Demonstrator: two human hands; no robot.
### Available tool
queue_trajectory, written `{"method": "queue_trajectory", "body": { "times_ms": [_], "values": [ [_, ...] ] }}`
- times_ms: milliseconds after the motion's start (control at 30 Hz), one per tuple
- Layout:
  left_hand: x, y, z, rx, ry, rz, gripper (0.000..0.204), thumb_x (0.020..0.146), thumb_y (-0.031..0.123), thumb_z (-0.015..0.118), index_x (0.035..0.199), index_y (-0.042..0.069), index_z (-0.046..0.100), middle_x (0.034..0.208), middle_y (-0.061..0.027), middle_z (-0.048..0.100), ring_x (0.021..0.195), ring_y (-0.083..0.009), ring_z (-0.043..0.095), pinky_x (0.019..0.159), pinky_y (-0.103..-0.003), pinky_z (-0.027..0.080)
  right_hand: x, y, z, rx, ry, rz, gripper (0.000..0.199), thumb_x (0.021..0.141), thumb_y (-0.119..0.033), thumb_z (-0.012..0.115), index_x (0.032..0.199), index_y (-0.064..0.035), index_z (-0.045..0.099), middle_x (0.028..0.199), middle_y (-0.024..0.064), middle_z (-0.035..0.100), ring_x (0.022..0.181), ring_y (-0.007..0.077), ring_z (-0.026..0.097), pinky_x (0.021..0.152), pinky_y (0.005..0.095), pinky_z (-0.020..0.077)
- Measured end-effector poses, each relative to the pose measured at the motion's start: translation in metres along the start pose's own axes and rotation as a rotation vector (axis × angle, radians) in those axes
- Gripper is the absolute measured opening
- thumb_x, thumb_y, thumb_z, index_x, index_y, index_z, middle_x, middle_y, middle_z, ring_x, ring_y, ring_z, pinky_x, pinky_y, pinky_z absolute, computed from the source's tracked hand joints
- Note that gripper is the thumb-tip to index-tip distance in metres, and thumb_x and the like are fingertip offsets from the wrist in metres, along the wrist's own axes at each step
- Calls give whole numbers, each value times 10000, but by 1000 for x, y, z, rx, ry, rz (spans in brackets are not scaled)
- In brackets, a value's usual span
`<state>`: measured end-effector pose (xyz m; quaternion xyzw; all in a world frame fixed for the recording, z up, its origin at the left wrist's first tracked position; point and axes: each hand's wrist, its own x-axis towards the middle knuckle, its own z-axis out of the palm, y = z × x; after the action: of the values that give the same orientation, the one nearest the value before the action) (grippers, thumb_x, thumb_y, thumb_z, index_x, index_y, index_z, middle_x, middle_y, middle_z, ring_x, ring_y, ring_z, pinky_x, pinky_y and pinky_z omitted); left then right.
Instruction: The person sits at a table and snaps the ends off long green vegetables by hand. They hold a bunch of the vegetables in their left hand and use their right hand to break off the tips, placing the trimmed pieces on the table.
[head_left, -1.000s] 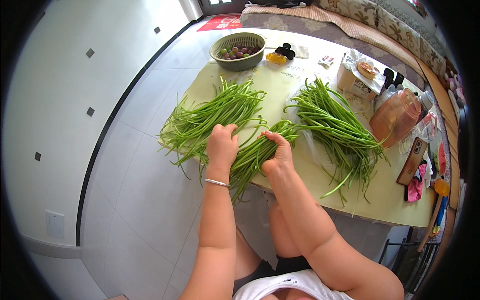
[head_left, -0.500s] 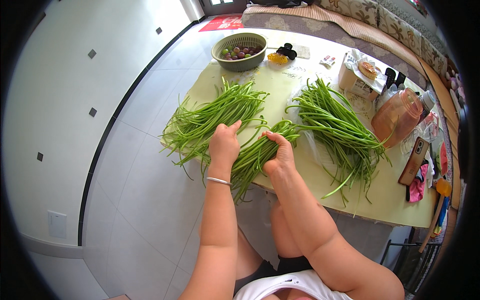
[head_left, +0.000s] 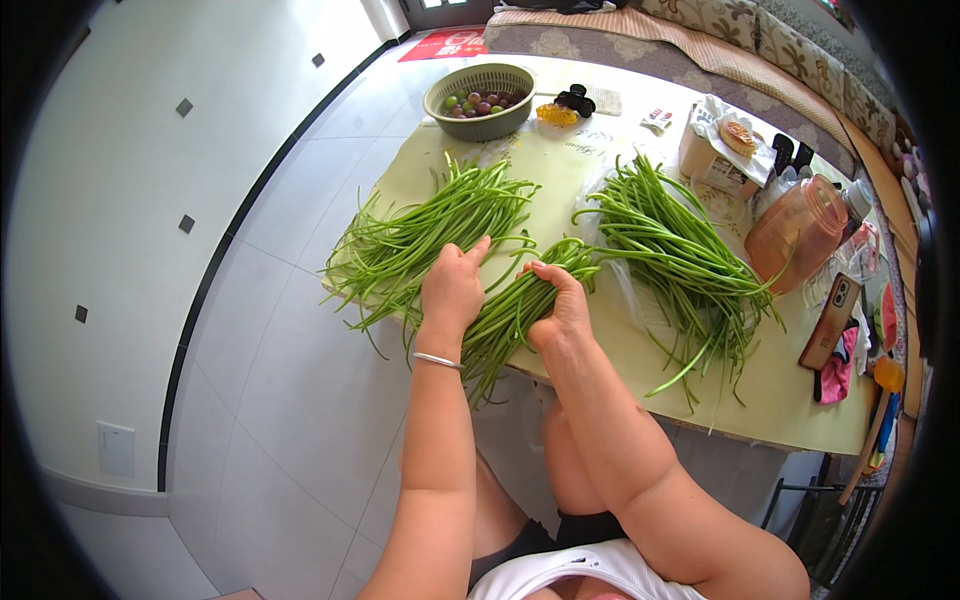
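A bundle of long green stems (head_left: 508,303) hangs over the table's near edge, with its lower ends drooping. My right hand (head_left: 558,305) is wrapped round this bundle near its upper end, thumb on top. Against the bundle's left side, my left hand (head_left: 452,287) has its index finger stretched forward and the other fingers curled. Whatever those curled fingers hold is hidden. A loose pile of the same stems (head_left: 430,220) lies just beyond my left hand. Farther right, a larger pile of green stems (head_left: 680,260) rests partly on a clear plastic bag (head_left: 630,290).
On the pale table (head_left: 560,190) a strainer bowl (head_left: 477,128) holds grapes. Nearby lie a black hair clip (head_left: 575,100) and a yellow item (head_left: 556,116). A box (head_left: 712,165), a pinkish jar (head_left: 797,235) and a phone (head_left: 829,320) line the right side. A sofa (head_left: 620,60) stands behind.
My left hand has shifted very slightly, its index finger a little straighter and higher. My right hand keeps its hold on the bundle, and the piles are unmoved.
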<state>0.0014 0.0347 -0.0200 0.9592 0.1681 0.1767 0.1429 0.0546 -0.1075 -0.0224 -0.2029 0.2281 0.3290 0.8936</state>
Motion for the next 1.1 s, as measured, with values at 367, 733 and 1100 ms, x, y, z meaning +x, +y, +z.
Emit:
{"method": "queue_trajectory", "body": {
  "times_ms": [367,733,1100],
  "values": [
    [-1,0,-5,6,-31,11,454,818,84,613,1241,249,613,874,-107,534,806,-308,583,707,-422,492,-2,1,1,13,-13,10,94,761,-26,634,852,-13,615,826,95,670,787,234,629,775,381,516],
    [3,7,-8,100,-127,26,479,809,97,617,1263,244,584,918,-128,539,840,-323,585,723,-438,494,-10,-2,7,-4,3,20,93,771,-35,632,861,-15,620,836,92,659,779,227,619,766,384,514],
    [6,6,-7,-18,378,149,96,737,75,698,800,68,626,813,-105,587,757,-304,584,663,-402,471,-4,1,4,15,14,6,136,774,-37,650,902,-11,614,851,105,642,776,234,615,747,378,513]
  ]
}}
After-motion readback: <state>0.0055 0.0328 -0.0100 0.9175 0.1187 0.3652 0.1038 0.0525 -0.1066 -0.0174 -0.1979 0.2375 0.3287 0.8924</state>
